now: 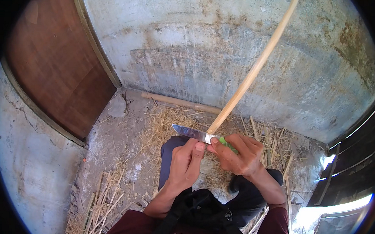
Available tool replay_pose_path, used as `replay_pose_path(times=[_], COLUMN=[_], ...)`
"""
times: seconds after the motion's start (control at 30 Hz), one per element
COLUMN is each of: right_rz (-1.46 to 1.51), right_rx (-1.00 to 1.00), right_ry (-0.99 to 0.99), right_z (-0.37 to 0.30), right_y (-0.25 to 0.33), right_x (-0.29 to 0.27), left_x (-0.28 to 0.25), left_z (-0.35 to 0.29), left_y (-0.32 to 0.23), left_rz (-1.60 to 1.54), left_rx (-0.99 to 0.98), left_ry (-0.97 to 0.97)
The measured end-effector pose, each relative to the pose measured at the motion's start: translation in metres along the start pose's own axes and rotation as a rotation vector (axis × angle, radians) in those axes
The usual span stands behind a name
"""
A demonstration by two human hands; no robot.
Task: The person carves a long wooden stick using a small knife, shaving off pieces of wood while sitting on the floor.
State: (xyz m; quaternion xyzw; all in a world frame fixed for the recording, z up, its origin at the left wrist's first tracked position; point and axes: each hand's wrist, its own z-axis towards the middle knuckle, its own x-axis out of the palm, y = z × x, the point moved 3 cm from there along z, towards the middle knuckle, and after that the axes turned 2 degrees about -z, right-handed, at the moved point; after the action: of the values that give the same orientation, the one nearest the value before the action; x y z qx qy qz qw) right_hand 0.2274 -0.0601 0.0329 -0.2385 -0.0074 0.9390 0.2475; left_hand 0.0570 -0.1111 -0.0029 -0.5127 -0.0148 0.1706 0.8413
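Note:
A knife crosses in front of me, its shiny blade [189, 132] pointing left. My right hand [240, 155] is wrapped round the knife's green handle [227, 144], thumb lying by the base of the blade. Just under the blade, my left hand [185, 163] is closed, thumb and fingertips together at its lower edge; what they pinch is hidden. A long pale wooden pole [256, 65] slants down from the upper right, and its lower end meets the blade near the handle. Whether a hand also grips that end does not show.
Straw and shavings [164, 124] litter the floor between my legs and the stained wall [177, 54]. Another pole [182, 102] lies along the wall's foot. Split sticks lie at both sides [106, 205]. A brown door [60, 61] stands left; dark boards [346, 165] are at right.

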Motion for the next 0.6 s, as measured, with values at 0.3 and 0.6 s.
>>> replay_pose_path(times=[0.3,0.6], right_rz=[-0.024,-0.069], right_rx=[-0.018,-0.005], right_ry=[-0.012,0.007], right_z=[-0.001,0.0001], right_y=[0.0037,0.003], right_x=[0.0005,-0.0014], left_x=[-0.0025,0.0002], left_z=[-0.0015,0.0037], left_y=[-0.0035,-0.0099], left_rz=[0.028,0.043], left_rx=[-0.034,-0.042], left_ry=[0.0,-0.021])
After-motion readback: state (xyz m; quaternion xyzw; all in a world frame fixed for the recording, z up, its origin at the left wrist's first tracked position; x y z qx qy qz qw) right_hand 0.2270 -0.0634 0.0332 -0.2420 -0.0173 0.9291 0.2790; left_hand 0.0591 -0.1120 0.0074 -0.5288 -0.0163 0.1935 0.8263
